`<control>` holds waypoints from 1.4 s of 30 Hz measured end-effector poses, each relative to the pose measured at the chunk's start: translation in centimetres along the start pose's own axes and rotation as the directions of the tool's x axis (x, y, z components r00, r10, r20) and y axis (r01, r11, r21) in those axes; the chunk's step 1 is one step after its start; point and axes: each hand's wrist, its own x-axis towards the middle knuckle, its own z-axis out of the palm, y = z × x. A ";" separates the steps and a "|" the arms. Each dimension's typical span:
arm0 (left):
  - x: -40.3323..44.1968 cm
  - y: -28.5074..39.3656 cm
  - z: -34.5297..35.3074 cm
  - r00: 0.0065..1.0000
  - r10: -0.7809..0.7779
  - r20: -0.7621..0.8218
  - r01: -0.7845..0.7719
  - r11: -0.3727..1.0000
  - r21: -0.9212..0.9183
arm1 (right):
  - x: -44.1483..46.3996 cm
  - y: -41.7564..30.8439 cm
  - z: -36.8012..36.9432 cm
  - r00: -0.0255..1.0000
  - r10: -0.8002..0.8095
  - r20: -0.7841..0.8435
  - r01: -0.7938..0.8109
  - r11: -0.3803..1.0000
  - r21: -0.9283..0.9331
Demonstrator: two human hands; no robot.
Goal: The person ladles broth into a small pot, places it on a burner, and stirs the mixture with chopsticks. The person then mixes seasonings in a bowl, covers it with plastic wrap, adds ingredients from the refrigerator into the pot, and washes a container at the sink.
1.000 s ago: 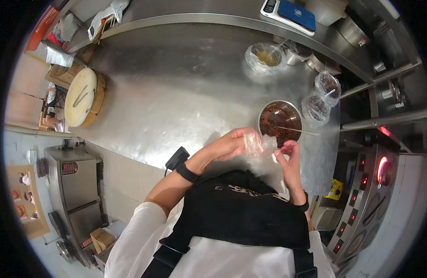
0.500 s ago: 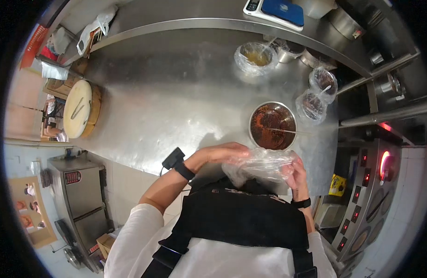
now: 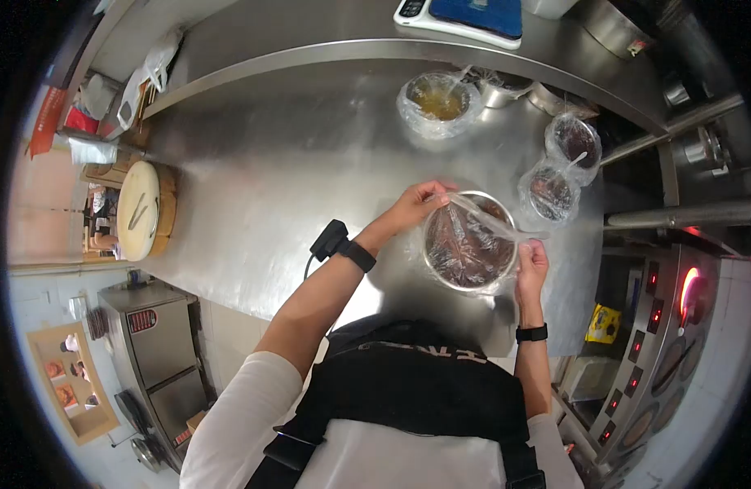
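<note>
That bowl (image 3: 483,194) sits on the counter (image 3: 294,204) there between both hands, under clear film (image 3: 465,248) whose bunched edge slants from the left hand (image 3: 419,204), fingers pinching it by the far-left rim, to the right hand (image 3: 532,265), pinching near the right rim.

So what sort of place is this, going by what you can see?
Most likely a commercial kitchen: there's a big steel table, a stove with red displays and a glowing spot, and a film-covered bowl.
</note>
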 end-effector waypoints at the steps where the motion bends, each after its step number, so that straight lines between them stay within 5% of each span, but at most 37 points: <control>1: 0.9 -0.2 0.0 1.000 0.003 0.006 -0.003 1.000 0.003 | 0.8 0.2 0.4 1.000 -0.005 -0.004 0.005 1.000 0.004; 3: 2.3 -0.2 0.2 0.986 -0.167 0.028 0.167 0.986 0.002 | 2.3 0.7 1.0 0.994 -0.102 0.025 0.098 0.989 0.107; 5: 3.5 -0.7 0.4 0.984 -0.177 0.017 0.177 0.984 -0.010 | 3.3 0.8 1.3 0.993 -0.119 0.024 0.116 0.990 0.084; 9: 4.8 -3.2 0.4 0.969 -0.244 -0.030 0.245 0.969 0.027 | 3.8 1.7 1.0 0.989 0.132 0.073 -0.142 0.978 0.153; 11: 4.2 -3.5 -0.2 0.973 -0.215 -0.082 0.218 0.976 0.019 | 1.6 1.8 0.5 0.988 0.023 -0.150 -0.015 0.998 0.053; 13: 2.3 -3.4 -1.1 0.959 -0.185 -0.214 0.188 0.982 -0.004 | -2.2 5.2 -2.8 0.982 0.009 -0.188 -0.043 0.983 -0.176; 15: -0.3 -1.8 -2.9 0.918 -0.271 -0.289 0.255 0.962 -0.093 | -6.9 4.3 -0.9 0.952 0.305 -0.003 -0.305 0.952 -0.036; 17: -3.8 -1.1 -4.3 0.851 -0.419 -0.317 0.386 0.908 -0.163 | -8.1 2.9 3.8 0.920 0.376 0.109 -0.391 0.896 0.213; 20: -10.0 -4.5 -5.9 0.781 -0.471 -0.409 0.463 0.877 -0.126 | -6.8 2.1 6.7 0.903 0.406 0.138 -0.428 0.876 0.221; 25: -18.5 -2.4 -5.9 0.631 -0.600 -0.491 0.526 0.797 -0.297 | -1.7 1.2 9.5 0.951 0.296 0.089 -0.309 0.911 0.274; 26: -20.0 -2.2 -6.0 0.622 -0.576 -0.531 0.428 0.817 -0.386 | -0.5 0.6 9.9 0.955 0.296 0.030 -0.291 0.909 0.298; 36: -32.8 -2.1 -4.6 0.312 -0.540 -0.782 0.447 0.810 -0.380 | 14.2 0.3 8.4 0.947 0.090 -0.309 0.015 0.947 0.321; 38: -35.8 -3.0 -2.7 0.290 -0.512 -0.809 0.472 0.812 -0.345 | 17.9 1.1 6.0 0.971 0.109 -0.211 -0.020 0.922 0.386; 42: -40.9 -4.3 2.4 0.130 -0.585 -0.801 0.351 0.782 -0.515 | 17.0 1.2 6.7 0.943 -0.013 -0.333 0.123 0.942 0.311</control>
